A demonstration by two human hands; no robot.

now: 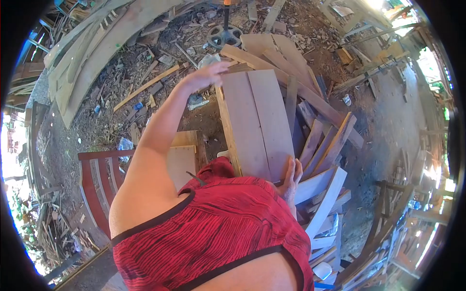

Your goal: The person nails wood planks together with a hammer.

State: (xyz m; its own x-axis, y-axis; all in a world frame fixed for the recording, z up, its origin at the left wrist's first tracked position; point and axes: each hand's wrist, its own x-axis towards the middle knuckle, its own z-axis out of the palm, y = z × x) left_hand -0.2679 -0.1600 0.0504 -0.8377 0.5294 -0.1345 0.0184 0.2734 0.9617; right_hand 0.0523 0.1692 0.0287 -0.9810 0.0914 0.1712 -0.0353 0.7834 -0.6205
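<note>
Two wide, pale boards (259, 121) lie side by side lengthwise in front of my body, with a narrow dark gap between them. A lighter wooden edge shows along their left side. My left hand (208, 76) is stretched forward beside the far left corner of the boards, its fingers apart and slightly blurred, with nothing seen in them. By the near right corner, my right hand (290, 175) rests against the boards' edge with its fingers stretched out. My red shirt (218, 223) hides the near end of the boards.
Loose planks (330, 145) are heaped on the right. A dark red slatted wooden piece (99, 182) stands at the left. Beyond the boards is a round metal base with a post (225, 36). Large curved boards (92, 58) lean at the far left; scraps litter the ground.
</note>
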